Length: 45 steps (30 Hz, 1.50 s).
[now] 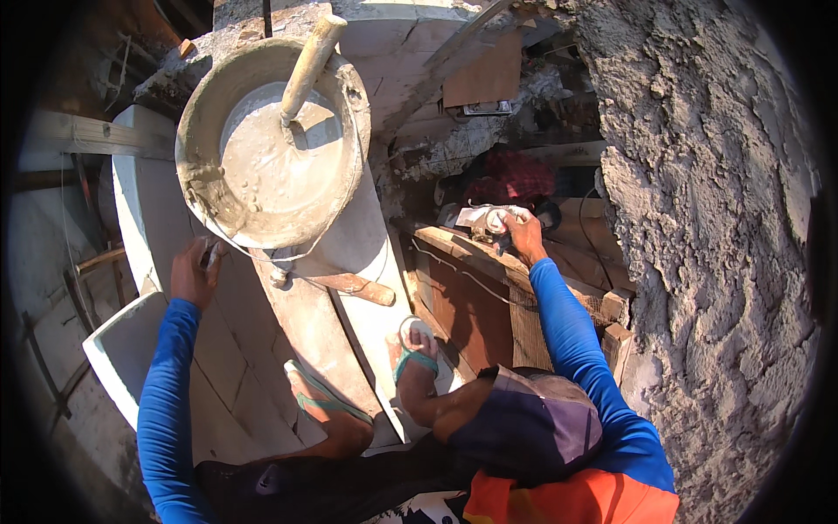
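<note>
My right hand (525, 236) reaches out over a wooden beam, its fingers closed on a crumpled whitish packet-like thing (483, 218) whose kind I cannot make out. To the left of the bucket's lower side, my left hand (195, 274) is closed with the fingers curled; a small pale and dark thing (210, 253) shows at its fingertips, too small to name. Between the hands stands a round bucket (199, 205) of wet grey mortar (262, 166). A wooden-handled tool (312, 70) leans in the mortar, its lower end sunk out of sight.
A hammer (353, 286) lies on the planks just below the bucket. My sandalled feet (417, 349) rest on these boards (301, 332). Rough cement wall (698, 218) rises along the right. Beyond the wooden beam (489, 262) is a shadowed gap with dark red checked cloth (511, 175).
</note>
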{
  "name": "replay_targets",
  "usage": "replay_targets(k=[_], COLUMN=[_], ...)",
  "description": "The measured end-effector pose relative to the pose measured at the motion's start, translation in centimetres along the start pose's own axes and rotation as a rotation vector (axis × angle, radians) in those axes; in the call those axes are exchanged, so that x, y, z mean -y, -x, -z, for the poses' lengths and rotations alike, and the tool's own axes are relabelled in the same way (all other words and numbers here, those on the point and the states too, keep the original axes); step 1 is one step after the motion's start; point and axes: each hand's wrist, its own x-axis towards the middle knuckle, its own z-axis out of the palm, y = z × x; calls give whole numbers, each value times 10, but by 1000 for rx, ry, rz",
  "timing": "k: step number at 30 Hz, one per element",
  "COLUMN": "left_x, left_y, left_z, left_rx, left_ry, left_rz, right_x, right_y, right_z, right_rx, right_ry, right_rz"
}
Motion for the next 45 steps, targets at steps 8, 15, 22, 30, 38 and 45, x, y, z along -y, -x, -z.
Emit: replay_targets(k=[8,15,22,30,38,45], left_x=[4,18,13,22,14,11], left_y=[4,4,4,6,6,5], left_z=[2,-4,-1,-5,-3,-2], left_rx=[49,46,80,110,114,108], left_ry=[-28,-112,-89,-97,-90,-75], left_rz=[47,-25,46,50,70,26], right_x=[13,-12,2,8,-17,-31], right_y=[-1,-21,-18,-20,-35,-46], right_z=[2,0,2,12,9,9], right_rx=[-20,-30,-45,-23,-44,-75], right_ry=[-54,-11,104,154,166,180], right_rz=[-91,-63,2,5,30,42])
